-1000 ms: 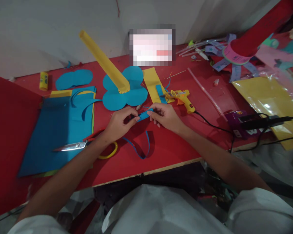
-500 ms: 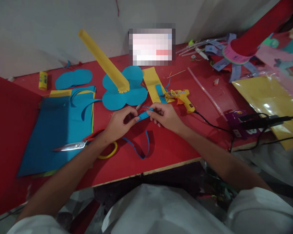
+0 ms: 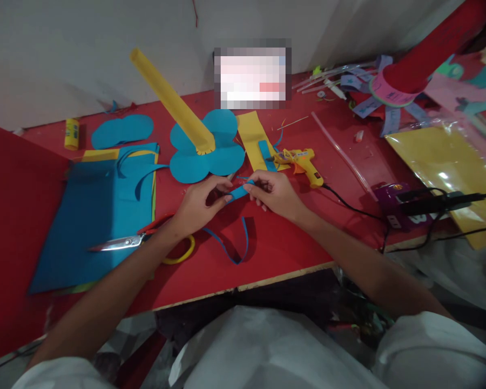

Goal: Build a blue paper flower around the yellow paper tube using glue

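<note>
A short blue paper strip [image 3: 238,192] is stretched between my two hands, just above the red table. My left hand [image 3: 200,202] pinches its left end between thumb and fingers. At the other end, my right hand [image 3: 275,193] grips the strip the same way. Behind them lies a blue four-lobed paper shape [image 3: 208,163] with a yellow paper tube [image 3: 168,97] standing tilted on it. A yellow glue gun [image 3: 303,162] rests to the right, its nozzle over another blue strip [image 3: 264,150] on yellow paper [image 3: 249,129]. A thin curled blue strip [image 3: 245,243] lies in front of my hands.
Scissors [image 3: 125,242] lie partly under my left forearm, on stacked blue sheets [image 3: 81,216]. A glue stick [image 3: 72,134] and a blue paper cutout [image 3: 123,129] sit at the back left. Cords cross a purple box [image 3: 392,202] on the right, near packaged yellow sheets [image 3: 441,156].
The fingers of my left hand have shifted very slightly along the strip. Otherwise both hands and the things on the table stay where they were.
</note>
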Tool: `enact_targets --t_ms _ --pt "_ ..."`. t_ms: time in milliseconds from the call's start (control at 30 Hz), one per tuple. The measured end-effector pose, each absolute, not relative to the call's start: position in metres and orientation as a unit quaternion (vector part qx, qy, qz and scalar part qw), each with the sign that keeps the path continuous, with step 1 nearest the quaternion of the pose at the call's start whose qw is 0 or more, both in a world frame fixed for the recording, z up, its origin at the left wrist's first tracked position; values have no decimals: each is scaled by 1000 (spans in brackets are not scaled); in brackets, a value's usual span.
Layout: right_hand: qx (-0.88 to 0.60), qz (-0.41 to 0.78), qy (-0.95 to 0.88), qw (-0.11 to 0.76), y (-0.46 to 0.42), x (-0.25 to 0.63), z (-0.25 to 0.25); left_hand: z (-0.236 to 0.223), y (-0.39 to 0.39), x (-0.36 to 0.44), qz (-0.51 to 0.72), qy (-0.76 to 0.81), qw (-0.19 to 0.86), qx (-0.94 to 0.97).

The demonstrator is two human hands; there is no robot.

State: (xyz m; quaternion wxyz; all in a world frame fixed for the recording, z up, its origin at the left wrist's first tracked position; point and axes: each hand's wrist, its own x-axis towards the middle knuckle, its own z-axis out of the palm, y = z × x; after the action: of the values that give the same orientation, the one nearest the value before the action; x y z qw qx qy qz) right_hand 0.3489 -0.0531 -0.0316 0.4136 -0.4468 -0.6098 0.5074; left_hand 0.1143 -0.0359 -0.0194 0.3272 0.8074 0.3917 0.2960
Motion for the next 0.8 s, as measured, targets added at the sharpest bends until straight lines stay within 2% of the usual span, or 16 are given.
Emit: enact_targets --t_ms 433,800 --pt "-423 551 -576 432 -51 347 -33 -19 -37 114 308 390 323 806" --pt "-393 597 -567 410 -53 339 -31 -15 -42 113 348 399 304 792"
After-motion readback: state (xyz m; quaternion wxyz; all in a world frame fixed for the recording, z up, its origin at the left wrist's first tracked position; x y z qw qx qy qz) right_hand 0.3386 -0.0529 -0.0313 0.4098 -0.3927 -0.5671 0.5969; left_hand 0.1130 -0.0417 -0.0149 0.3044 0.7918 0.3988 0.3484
